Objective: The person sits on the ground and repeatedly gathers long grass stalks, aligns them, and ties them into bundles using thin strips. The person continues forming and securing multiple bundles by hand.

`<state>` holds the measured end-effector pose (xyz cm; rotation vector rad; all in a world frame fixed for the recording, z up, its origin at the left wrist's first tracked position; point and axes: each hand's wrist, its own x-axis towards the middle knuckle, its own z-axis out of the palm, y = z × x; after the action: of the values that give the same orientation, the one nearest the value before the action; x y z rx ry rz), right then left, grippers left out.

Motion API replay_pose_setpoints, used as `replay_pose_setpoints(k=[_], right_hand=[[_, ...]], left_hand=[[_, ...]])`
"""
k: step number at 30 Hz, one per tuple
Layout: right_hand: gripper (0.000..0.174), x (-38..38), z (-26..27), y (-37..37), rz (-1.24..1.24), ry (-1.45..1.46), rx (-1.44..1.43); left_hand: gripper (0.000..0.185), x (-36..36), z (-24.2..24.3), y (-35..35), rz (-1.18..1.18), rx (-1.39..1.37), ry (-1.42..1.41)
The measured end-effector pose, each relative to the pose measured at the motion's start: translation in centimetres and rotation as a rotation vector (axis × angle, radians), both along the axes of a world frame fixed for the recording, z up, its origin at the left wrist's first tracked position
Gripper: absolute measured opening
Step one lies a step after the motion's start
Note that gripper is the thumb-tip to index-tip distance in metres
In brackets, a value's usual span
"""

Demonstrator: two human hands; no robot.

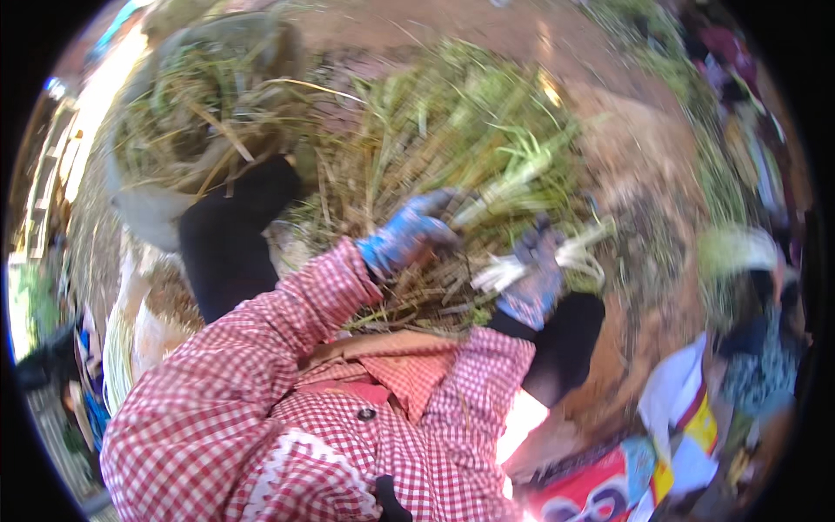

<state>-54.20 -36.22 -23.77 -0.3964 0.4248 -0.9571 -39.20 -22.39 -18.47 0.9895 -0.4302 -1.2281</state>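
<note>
My left hand (414,235), in a blue patterned glove with dark fingers, has the lower end of a bundle of pale green stalks (509,186) between its thumb and fingers. Blur hides how tight that hold is. My right hand (535,277), gloved alike, is closed around a bunch of white-stemmed stalks (499,274), like spring onions. White ends stick out to both sides of this hand. Beyond both hands spreads a heap of long green leafy stalks (450,117). Dry brown straw-like trimmings (417,297) lie between my knees, below the hands.
A pale sack (153,212) full of grassy leaves stands at the upper left, beside my knee. Bare brown earth (642,137) lies to the right. Printed plastic bags (587,483) are at the lower right. Another person (760,352) sits at the right edge, near blurred pale stalks (737,248).
</note>
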Motion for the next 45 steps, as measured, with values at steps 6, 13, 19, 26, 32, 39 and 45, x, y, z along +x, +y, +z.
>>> replay_pose_setpoints(k=[6, 13, 19, 26, 32, 39, 45], right_hand=[[0.018, -1.2, 1.5, 2.4, 0.071, 0.529, -0.315], [0.024, 3.2, 1.4, 6.5, 0.298, 0.873, -0.501], [0.022, 6.3, 2.8, 8.0, 0.409, 0.848, -0.614], [0.021, 9.2, 4.4, 11.9, 0.518, 0.805, -0.708], [0.02, 9.7, 4.4, 13.3, 0.566, 0.824, -0.733], [0.018, 8.1, 5.0, 11.5, 0.546, 0.828, -0.717], [0.017, 7.1, 4.3, 10.4, 0.488, 0.81, -0.655]], left_hand=[[0.042, -1.8, -0.4, -2.3, 0.103, -0.041, -0.514], [0.038, -2.7, -1.7, -0.4, 0.044, 0.001, -0.734], [0.03, -0.7, 4.3, 3.6, 0.039, -0.011, -0.749], [0.027, 4.4, 8.3, 6.7, 0.183, -0.023, -0.334], [0.019, 2.1, 3.7, 4.6, 0.22, -0.059, -0.295], [0.028, -2.1, 1.0, 2.5, 0.396, -0.066, -0.676], [0.024, -5.7, -0.7, 0.0, 0.361, -0.071, -0.957]])
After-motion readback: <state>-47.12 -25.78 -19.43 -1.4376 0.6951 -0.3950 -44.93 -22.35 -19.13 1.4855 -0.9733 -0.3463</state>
